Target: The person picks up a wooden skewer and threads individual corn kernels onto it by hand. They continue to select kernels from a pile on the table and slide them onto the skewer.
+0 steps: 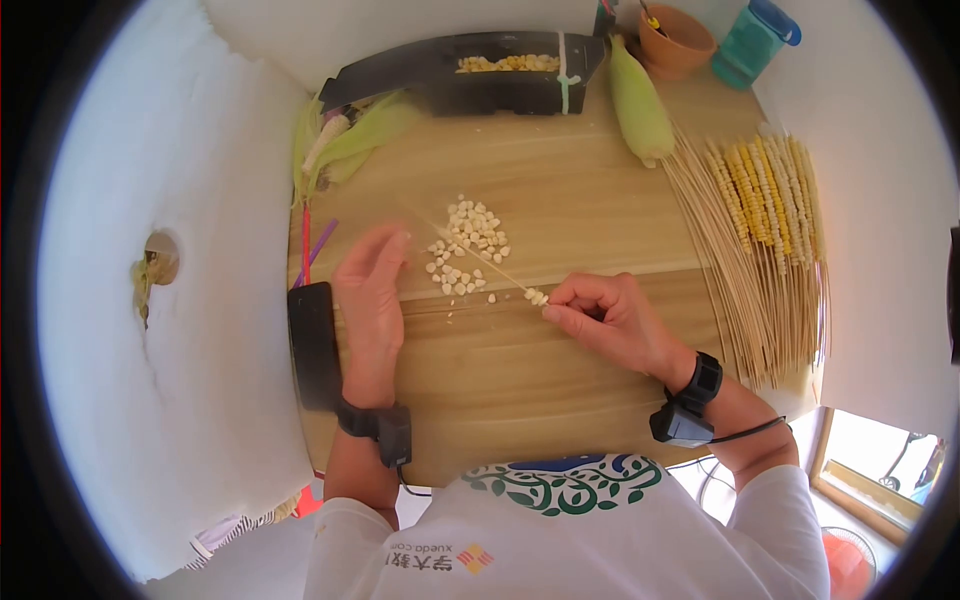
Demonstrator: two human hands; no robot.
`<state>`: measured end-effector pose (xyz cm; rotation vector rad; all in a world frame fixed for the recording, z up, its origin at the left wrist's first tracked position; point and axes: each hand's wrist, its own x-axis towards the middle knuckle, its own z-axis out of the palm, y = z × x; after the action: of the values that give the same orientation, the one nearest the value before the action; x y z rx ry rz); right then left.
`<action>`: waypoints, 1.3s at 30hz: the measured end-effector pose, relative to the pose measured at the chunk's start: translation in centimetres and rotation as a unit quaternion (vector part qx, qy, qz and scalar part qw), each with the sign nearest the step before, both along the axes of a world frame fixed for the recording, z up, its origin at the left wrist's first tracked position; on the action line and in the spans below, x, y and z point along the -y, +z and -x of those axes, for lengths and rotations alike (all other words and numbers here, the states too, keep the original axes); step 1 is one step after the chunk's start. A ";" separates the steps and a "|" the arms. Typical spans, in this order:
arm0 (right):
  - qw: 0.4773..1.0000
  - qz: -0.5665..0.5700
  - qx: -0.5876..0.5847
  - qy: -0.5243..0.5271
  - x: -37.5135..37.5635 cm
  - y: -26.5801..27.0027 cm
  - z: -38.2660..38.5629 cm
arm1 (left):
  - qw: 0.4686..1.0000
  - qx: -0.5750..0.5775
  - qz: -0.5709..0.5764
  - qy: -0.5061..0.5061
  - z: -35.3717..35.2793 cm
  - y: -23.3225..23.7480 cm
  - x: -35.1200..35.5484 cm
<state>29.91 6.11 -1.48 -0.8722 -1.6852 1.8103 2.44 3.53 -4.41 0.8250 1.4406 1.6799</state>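
My right hand (620, 315) pinches a thin wooden skewer (490, 264) at its near end, where a few pale corn kernels (536, 297) are threaded against the fingertips. The skewer slants up and left, and its far end is blurred. My left hand (372, 290) is raised left of the skewer, apart from it. Its fingers are loosely stretched and slightly smeared, with nothing visible in them. Between the hands, a loose pile of corn kernels (478, 228) lies on the wooden table (500, 380), partly crossed by the skewer.
Bare skewers (715, 270) and corn-threaded skewers (765, 200) lie at the right. A husked ear of corn (640, 105), clay pot (676, 42) and teal bottle (750, 48) are behind. A black container (510, 95) holds kernels. Husks (365, 140) and a black case (315, 345) are left.
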 end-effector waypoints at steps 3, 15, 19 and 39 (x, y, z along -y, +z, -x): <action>1.000 -0.011 0.010 0.015 0.0 -0.3 0.0 | 1.000 -0.026 0.016 0.000 0.4 0.0 0.1; 0.999 -0.025 0.027 0.026 0.3 -0.5 0.1 | 0.999 -0.044 0.005 0.021 0.6 -0.2 -0.1; 0.999 -0.014 0.028 0.027 0.3 -0.6 0.2 | 0.999 -0.016 -0.004 0.038 0.8 -0.1 -0.2; 0.998 -0.021 0.053 0.037 0.2 0.0 0.1 | 0.999 -0.009 -0.033 0.031 1.0 -0.2 -0.1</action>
<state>29.78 5.95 -1.47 -0.9145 -1.8373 1.7982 1.42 3.68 -4.57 0.8414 1.4436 1.7793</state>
